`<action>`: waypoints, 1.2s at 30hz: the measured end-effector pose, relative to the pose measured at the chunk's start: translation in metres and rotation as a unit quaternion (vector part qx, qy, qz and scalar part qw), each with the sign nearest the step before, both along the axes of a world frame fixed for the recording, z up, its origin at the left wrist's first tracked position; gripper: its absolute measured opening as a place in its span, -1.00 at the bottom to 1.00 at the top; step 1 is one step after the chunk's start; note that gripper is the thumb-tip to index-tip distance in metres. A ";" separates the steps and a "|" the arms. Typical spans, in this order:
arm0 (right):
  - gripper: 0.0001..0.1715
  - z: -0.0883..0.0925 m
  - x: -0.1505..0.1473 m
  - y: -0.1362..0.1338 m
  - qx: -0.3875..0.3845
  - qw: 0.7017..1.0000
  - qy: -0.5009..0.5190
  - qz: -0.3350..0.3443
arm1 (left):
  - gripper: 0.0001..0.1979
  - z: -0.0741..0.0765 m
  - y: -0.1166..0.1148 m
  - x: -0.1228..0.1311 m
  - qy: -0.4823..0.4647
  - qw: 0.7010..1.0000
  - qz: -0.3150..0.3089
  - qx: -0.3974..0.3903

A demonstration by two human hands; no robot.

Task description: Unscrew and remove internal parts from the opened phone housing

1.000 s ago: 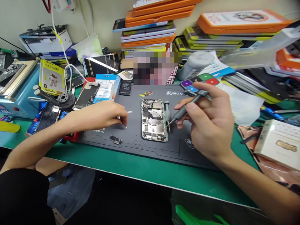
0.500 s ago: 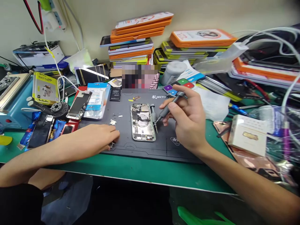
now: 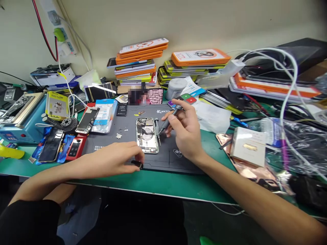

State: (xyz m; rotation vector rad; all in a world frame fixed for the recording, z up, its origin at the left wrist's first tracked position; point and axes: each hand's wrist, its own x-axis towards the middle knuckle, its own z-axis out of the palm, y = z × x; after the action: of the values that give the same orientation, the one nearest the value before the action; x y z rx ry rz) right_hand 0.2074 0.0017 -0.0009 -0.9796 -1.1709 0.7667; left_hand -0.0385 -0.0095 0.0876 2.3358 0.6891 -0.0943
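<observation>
An opened phone (image 3: 147, 135) lies on the dark work mat, with its inner parts exposed. My right hand (image 3: 186, 131) grips a grey screwdriver (image 3: 165, 126), its tip pointing down beside the phone's right edge. A second screwdriver (image 3: 157, 125) lies along that same edge. Below the phone, near the mat's front edge, my left hand (image 3: 122, 157) has thumb and fingers closed around a small dark phone part (image 3: 138, 164). Small metal pieces (image 3: 119, 136) rest on the mat left of the phone.
A removed phone screen (image 3: 87, 120) leans over blue packets at left, near a red device (image 3: 76, 147). A black battery (image 3: 122, 109) lies at the mat's back. Stacked orange boxes (image 3: 143, 47) stand against the wall. A white box (image 3: 248, 146) and cables crowd the right.
My left hand has moved right with the small dark part, closer to the phone's lower end. My right hand still holds the screwdriver beside the phone. The camera view has shifted.
</observation>
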 end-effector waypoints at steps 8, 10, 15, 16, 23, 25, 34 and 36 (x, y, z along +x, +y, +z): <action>-0.59 0.004 0.002 -0.002 0.031 0.999 -0.007 -0.007 | -0.85 -0.030 0.007 0.037 -0.073 0.990 0.073 0.099; -0.59 0.005 0.003 -0.002 0.035 0.999 -0.013 -0.009 | -0.85 -0.036 0.010 0.041 -0.069 0.987 0.077 0.120; -0.59 0.005 0.005 0.000 0.040 0.999 -0.011 -0.011 | -0.87 -0.045 0.015 0.042 -0.074 0.988 0.074 0.110; -0.58 0.005 0.005 0.001 0.042 0.999 -0.012 -0.010 | -0.87 -0.045 0.016 0.042 -0.076 0.988 0.075 0.109; -0.60 0.005 0.004 0.000 0.031 0.999 -0.011 0.000 | -0.85 -0.046 0.020 0.046 -0.074 0.986 0.077 0.127; -0.60 0.006 0.003 0.000 0.031 0.999 -0.013 0.001 | -0.82 -0.047 0.020 0.047 -0.070 0.985 0.076 0.141; -0.59 0.006 0.002 0.000 0.020 1.000 0.006 -0.003 | -0.73 -0.053 -0.009 0.030 0.010 0.923 -0.027 0.384; -0.58 0.006 0.001 -0.001 0.014 1.000 0.004 0.001 | -0.71 -0.057 -0.017 0.026 0.019 0.902 -0.052 0.429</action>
State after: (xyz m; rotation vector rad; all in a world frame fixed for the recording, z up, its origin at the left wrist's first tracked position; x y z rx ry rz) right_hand 0.2083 0.0008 0.0052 -0.9511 -1.1736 0.7533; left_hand -0.0129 -0.0270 0.0302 3.2238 0.7122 0.1515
